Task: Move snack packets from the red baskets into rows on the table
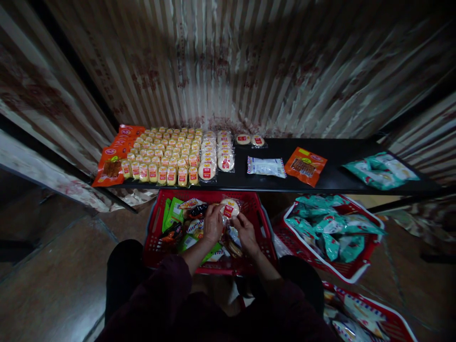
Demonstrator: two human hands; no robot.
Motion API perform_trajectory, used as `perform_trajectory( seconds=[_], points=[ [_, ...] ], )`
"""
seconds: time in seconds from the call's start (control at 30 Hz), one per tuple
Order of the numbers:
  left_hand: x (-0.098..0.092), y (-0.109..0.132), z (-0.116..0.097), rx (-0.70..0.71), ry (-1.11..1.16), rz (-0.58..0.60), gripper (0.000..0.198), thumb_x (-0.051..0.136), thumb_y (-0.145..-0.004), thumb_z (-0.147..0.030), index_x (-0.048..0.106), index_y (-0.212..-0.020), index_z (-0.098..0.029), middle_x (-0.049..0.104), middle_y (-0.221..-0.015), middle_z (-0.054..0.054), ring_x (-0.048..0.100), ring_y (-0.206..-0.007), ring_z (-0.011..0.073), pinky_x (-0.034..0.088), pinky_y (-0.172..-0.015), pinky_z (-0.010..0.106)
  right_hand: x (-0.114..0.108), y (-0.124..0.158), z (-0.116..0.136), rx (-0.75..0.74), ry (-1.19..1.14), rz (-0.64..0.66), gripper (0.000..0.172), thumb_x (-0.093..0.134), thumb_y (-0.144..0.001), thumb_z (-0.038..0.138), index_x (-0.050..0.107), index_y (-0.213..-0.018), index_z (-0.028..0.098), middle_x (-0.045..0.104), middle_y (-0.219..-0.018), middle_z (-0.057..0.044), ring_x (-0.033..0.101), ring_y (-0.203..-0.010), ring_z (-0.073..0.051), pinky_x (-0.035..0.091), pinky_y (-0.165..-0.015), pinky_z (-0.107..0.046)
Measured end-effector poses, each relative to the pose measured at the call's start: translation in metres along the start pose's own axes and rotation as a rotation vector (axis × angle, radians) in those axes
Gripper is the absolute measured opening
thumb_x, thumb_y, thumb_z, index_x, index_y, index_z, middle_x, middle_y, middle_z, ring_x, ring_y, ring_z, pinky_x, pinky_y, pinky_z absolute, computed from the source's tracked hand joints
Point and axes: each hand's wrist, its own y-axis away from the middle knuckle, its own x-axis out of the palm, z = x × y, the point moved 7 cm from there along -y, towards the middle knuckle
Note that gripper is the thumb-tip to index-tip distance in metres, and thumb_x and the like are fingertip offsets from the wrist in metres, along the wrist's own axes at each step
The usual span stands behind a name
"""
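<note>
A round, pale cracker or cake in a clear wrapper with a red label is held up above a red basket. My left hand is closed at the left edge of the wrapper. My right hand pinches its lower right side with thumb and fingers. Under my hands, the basket holds green packets and several other mixed snack packs. Just beyond stand rows of similar round wrapped cakes on a black shelf.
Small yellow wrapped cakes fill the shelf's left part, beside orange packets. Farther right lie a white packet, an orange packet and teal packets. A basket of teal packets and another basket stand at right.
</note>
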Motion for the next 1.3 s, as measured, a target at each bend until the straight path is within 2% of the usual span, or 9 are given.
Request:
perform_trajectory(
  seconds=[0.2, 0.37, 0.57, 0.77, 0.97, 1.13, 1.3],
  points=[
    [-0.006, -0.011, -0.014, 0.061, -0.061, -0.039, 0.042, 0.038, -0.086, -0.009, 0.058, -0.121, -0.021, 0.054, -0.114, 0.009, 0.053, -0.109, 0.018, 0.04, -0.1, 0.028, -0.001, -0.012, 0.023, -0.042, 0.072, -0.033, 0.052, 0.069, -0.069, 0.051, 0.066, -0.108, 0.018, 0.072, -0.079, -0.004, 0.063, -0.069, -0.019, 0.05, -0.067, -0.03],
    [-0.016, -0.027, -0.028, 0.085, -0.144, -0.085, 0.04, 0.04, -0.087, -0.01, 0.057, -0.122, -0.022, 0.054, -0.113, 0.007, 0.053, -0.108, 0.0165, 0.042, -0.099, 0.029, 0.006, -0.029, 0.046, -0.107, 0.088, -0.043, 0.051, 0.067, -0.069, 0.048, 0.065, -0.11, 0.017, 0.073, -0.091, -0.005, 0.064, -0.075, -0.021, 0.052, -0.07, -0.033],
    [-0.025, -0.053, -0.046, 0.117, -0.209, -0.137, 0.041, 0.041, -0.087, -0.011, 0.055, -0.124, -0.02, 0.055, -0.115, 0.008, 0.053, -0.11, 0.0166, 0.042, -0.1, 0.029, 0.012, -0.058, 0.07, -0.262, 0.181, -0.081, 0.047, 0.064, -0.072, 0.046, 0.066, -0.108, 0.017, 0.071, -0.102, -0.006, 0.064, -0.09, -0.023, 0.049, -0.086, -0.038],
    [-0.018, -0.079, -0.054, 0.127, -0.284, -0.123, 0.046, 0.043, -0.084, -0.01, 0.051, -0.129, -0.018, 0.054, -0.12, 0.011, 0.05, -0.115, 0.0185, 0.04, -0.104, 0.03, 0.012, -0.096, 0.08, -0.341, 0.265, -0.084, 0.046, 0.06, -0.074, 0.048, 0.065, -0.106, 0.016, 0.071, -0.104, -0.008, 0.064, -0.092, -0.023, 0.049, -0.089, -0.04],
    [-0.009, -0.094, -0.055, 0.122, -0.353, -0.108, 0.05, 0.043, -0.083, -0.011, 0.048, -0.133, -0.017, 0.051, -0.128, 0.011, 0.046, -0.122, 0.0209, 0.037, -0.107, 0.033, 0.013, -0.123, 0.086, -0.333, 0.456, -0.086, 0.039, 0.054, -0.079, 0.043, 0.065, -0.105, 0.017, 0.072, -0.097, -0.007, 0.065, -0.085, -0.022, 0.052, -0.08, -0.036],
    [-0.002, -0.098, -0.055, 0.101, -0.413, -0.069, 0.053, 0.043, -0.082, -0.011, 0.044, -0.135, -0.011, 0.047, -0.133, 0.016, 0.043, -0.126, 0.0242, 0.036, -0.108, 0.035, 0.015, -0.13, 0.098, -0.325, 0.695, -0.144, 0.029, 0.052, -0.082, 0.033, 0.067, -0.101, 0.018, 0.073, -0.095, -0.007, 0.066, -0.083, -0.02, 0.052, -0.077, -0.033],
    [-0.001, -0.099, -0.055, 0.108, -0.45, -0.069, 0.055, 0.045, -0.079, -0.01, 0.045, -0.134, -0.011, 0.048, -0.132, 0.016, 0.041, -0.127, 0.0253, 0.035, -0.109, 0.038, 0.018, -0.126, 0.108, -0.324, 0.932, -0.196, 0.024, 0.053, -0.085, 0.031, 0.066, -0.102, 0.02, 0.073, -0.097, -0.007, 0.066, -0.087, -0.02, 0.049, -0.076, -0.03]
  ],
)
